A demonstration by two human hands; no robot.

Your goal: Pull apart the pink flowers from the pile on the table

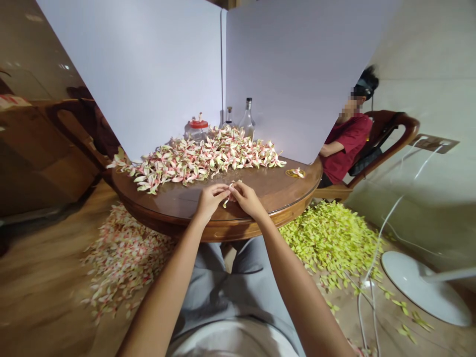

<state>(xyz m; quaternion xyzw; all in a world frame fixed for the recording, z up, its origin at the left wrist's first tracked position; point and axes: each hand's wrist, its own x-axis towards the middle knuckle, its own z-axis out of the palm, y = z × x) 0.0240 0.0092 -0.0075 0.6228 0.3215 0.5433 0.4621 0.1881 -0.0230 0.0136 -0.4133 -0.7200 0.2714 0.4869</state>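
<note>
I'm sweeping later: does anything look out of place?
Yes: some yellow-green pieces lie strayed from their floor heap, beside the white base. One pinkish piece sits alone on the red lid.

the rounded brown counter (275, 174) bears a heap of pink-and-white flowers (201, 157), a red-lidded jar (199, 125), two bottles (247, 120) and, at right, some yellow bands (290, 173).

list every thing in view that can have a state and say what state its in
left hand, pinched on held flower
right hand, pinched on held flower
tabletop flowers, heaped
pink floor flowers, spread in a pile
yellow-green floor pieces, piled, some strays
red-lidded jar, closed
clear tall bottle, upright, capped
small bottle, upright, stoppered
wall socket, cables plugged in
right-side chair, occupied
</note>
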